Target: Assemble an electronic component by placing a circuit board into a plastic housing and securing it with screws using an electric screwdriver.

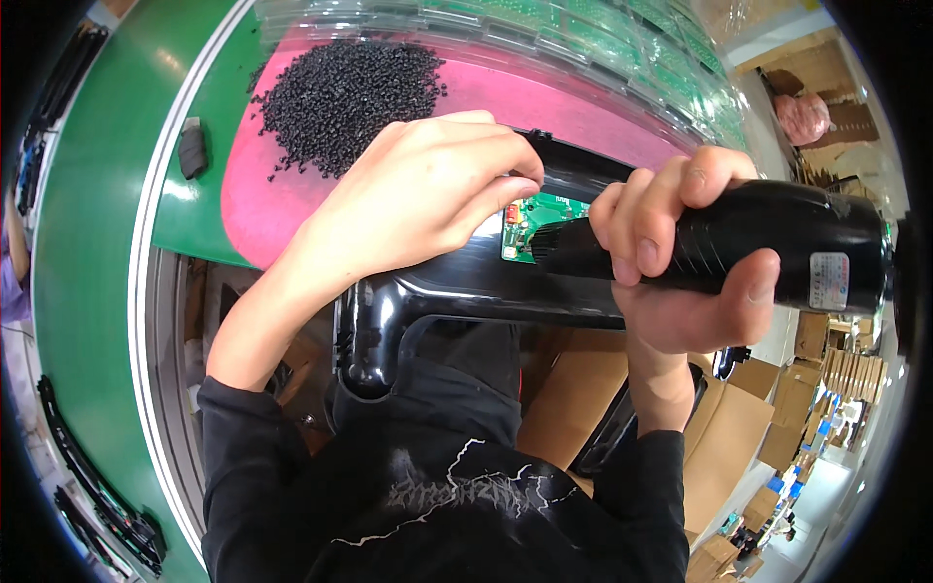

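Note:
A glossy black plastic housing (466, 284) lies across in front of me, with a green circuit board (556, 210) set in it. My right hand (671, 243) is wrapped round a thick black electric screwdriver (826, 233), held almost level. Its narrow, ridged front end reaches left over the board and hides part of it. Above the board's left end is my left hand (437, 185), fingers curled and thumb pressed to the forefinger. Whatever sits in that pinch is too small or hidden to name. Beyond that hand, many small black screws (340, 97) form a heap.
The heap lies on a pink mat (255, 209) on a green table (180, 219). Clear plastic trays (544, 53) with green boards stand behind. A small dark object (193, 151) sits at left. Open cardboard boxes (583, 379) stand below right. Long black parts (97, 486) lie far left.

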{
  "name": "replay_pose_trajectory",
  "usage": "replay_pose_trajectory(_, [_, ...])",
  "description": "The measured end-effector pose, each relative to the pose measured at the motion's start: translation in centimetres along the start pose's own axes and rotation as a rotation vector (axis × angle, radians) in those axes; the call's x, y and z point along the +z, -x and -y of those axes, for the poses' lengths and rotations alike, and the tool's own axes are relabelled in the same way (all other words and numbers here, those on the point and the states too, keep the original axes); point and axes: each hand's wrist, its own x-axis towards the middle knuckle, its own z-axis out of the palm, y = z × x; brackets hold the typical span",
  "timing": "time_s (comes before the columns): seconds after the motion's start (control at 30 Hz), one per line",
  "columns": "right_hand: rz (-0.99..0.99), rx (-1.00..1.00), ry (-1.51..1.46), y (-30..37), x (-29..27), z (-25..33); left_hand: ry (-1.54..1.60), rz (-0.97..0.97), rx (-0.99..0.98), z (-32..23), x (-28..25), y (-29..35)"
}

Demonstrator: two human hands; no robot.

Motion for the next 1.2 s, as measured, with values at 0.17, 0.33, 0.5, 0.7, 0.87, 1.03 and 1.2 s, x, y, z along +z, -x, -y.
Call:
replay_pose_trajectory(0.17, [0.058,0.057,0.073,0.0,0.5,0.4,-0.007,-0.007,-0.007,0.3,0.3,0.2])
replay_pose_trajectory(0.33, [0.112,0.01,0.036,-0.4,0.3,-0.2,0.008,0.025,-0.001,0.1,0.3,0.0])
replay_pose_trajectory(0.5, [0.045,0.102,0.175,-0.1,1.5,0.0,0.013,0.045,0.034,0.7,0.3,0.3])
replay_pose_trajectory(0.7, [0.128,0.113,0.239,-0.1,0.6,0.4,0.005,0.105,0.047,0.3,0.2,0.3])
replay_pose_trajectory(0.87, [0.147,-0.106,-0.031,-0.8,-0.2,0.8,-0.02,0.255,0.094,0.4,0.3,0.3])
replay_pose_trajectory(1.03, [0.323,-0.201,-0.2,-1.2,-1.7,2.6,0.183,0.21,0.097,0.3,0.3,-0.2])
replay_pose_trajectory(1.2, [0.296,-0.228,-0.249,-1.1,-2.4,3.0,0.256,0.221,0.083,0.2,0.4,-0.4])
